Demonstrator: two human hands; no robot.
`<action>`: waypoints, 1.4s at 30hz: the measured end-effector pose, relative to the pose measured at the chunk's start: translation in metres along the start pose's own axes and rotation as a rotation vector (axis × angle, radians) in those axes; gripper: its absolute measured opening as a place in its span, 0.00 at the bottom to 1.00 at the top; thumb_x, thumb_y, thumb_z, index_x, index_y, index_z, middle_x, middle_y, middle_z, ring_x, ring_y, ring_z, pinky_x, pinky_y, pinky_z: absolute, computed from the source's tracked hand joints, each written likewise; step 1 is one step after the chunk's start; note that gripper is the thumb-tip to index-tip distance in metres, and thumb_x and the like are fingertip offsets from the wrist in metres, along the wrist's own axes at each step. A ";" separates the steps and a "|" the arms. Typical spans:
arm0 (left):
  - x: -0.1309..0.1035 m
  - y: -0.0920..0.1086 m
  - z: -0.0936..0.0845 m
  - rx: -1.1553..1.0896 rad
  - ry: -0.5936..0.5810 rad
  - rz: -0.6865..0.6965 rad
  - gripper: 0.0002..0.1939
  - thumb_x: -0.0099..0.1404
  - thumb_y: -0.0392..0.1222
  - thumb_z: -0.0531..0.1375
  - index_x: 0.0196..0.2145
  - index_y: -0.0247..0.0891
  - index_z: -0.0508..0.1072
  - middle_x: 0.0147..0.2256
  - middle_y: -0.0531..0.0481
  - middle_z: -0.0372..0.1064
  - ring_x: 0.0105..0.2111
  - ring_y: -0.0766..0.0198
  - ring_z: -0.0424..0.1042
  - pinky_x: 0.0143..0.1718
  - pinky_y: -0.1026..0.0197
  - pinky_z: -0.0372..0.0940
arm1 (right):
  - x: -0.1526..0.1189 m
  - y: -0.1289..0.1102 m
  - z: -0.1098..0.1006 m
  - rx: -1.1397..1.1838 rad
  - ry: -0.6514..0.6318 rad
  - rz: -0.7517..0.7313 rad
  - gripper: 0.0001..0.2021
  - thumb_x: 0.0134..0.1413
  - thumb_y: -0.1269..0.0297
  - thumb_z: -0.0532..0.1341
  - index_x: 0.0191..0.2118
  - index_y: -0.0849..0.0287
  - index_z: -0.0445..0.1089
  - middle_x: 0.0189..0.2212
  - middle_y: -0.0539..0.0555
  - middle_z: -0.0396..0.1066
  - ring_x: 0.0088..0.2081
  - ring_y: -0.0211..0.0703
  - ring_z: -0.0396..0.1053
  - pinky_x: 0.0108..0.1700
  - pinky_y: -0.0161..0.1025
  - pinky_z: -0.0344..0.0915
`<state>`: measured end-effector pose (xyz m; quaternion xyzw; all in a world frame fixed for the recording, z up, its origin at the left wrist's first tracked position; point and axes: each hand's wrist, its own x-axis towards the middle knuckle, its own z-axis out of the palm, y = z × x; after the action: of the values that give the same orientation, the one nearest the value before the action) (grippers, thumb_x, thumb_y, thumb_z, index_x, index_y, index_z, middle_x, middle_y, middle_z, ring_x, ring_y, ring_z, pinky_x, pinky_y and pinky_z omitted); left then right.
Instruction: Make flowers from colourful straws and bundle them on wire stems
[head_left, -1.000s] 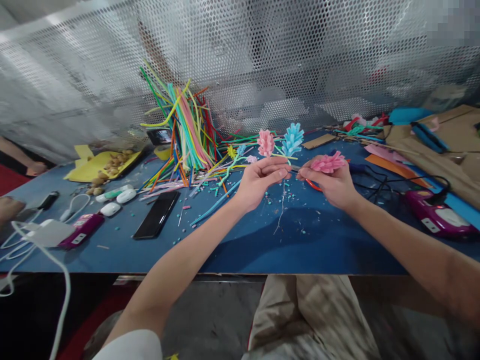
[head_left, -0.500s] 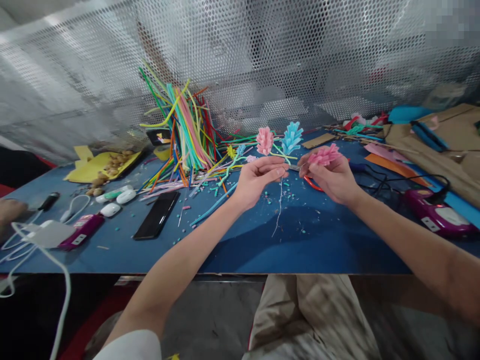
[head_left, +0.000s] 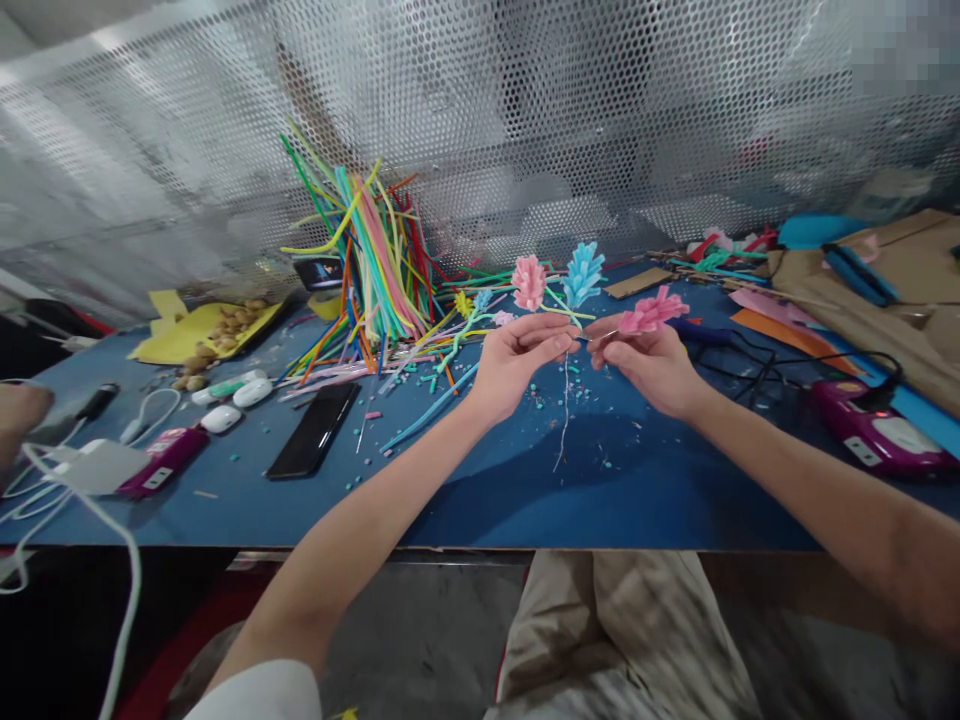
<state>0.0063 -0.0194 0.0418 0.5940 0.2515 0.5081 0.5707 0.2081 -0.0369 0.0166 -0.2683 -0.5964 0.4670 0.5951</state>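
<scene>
Fingers of my left hand (head_left: 521, 362) are pinched on the thin wire stem (head_left: 565, 410), whose loose end hangs down over the blue table. Close to its right, my right hand (head_left: 646, 362) is closed on the thin stem of a pink pipe-cleaner flower (head_left: 651, 312), whose head lies sideways above the fingers. The two hands almost meet. Just behind them stand a blue flower (head_left: 584, 274) and a lighter pink flower (head_left: 529, 282). Small yellow and blue blossoms on a green stem (head_left: 454, 345) lie left of my left hand.
A bundle of colourful pipe cleaners (head_left: 379, 260) stands at the back left. A black phone (head_left: 313, 430), white cases, a yellow sheet (head_left: 187, 343) and cables lie left. Another person's hand (head_left: 21, 415) is at the far left. Purple device (head_left: 877, 425) and cardboard lie right.
The pink flower in my right hand has turned and shifted slightly right, its head now higher over the fingers. The hanging wire end swung slightly right. The other person's hand moved a little.
</scene>
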 end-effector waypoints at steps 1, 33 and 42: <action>0.000 -0.001 0.001 0.009 0.007 0.000 0.18 0.56 0.45 0.73 0.44 0.40 0.80 0.42 0.46 0.81 0.39 0.62 0.80 0.43 0.59 0.74 | -0.001 0.003 0.002 -0.024 -0.006 0.003 0.12 0.51 0.57 0.72 0.42 0.52 0.80 0.32 0.49 0.77 0.30 0.38 0.71 0.36 0.39 0.70; -0.009 -0.012 0.011 0.026 0.028 0.031 0.19 0.56 0.43 0.73 0.42 0.37 0.75 0.36 0.48 0.80 0.32 0.65 0.79 0.38 0.61 0.74 | -0.008 0.002 0.023 -0.130 0.232 -0.091 0.03 0.52 0.61 0.72 0.34 0.51 0.82 0.29 0.49 0.76 0.27 0.36 0.68 0.32 0.38 0.69; -0.020 -0.017 0.022 0.045 0.002 -0.036 0.15 0.63 0.48 0.68 0.41 0.35 0.79 0.34 0.48 0.78 0.30 0.65 0.78 0.32 0.62 0.74 | -0.008 0.002 0.020 -0.154 0.248 -0.051 0.04 0.52 0.61 0.71 0.34 0.53 0.82 0.31 0.51 0.77 0.30 0.38 0.71 0.35 0.39 0.70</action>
<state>0.0236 -0.0429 0.0234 0.6017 0.2742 0.4924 0.5659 0.1896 -0.0479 0.0144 -0.3536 -0.5591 0.3677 0.6536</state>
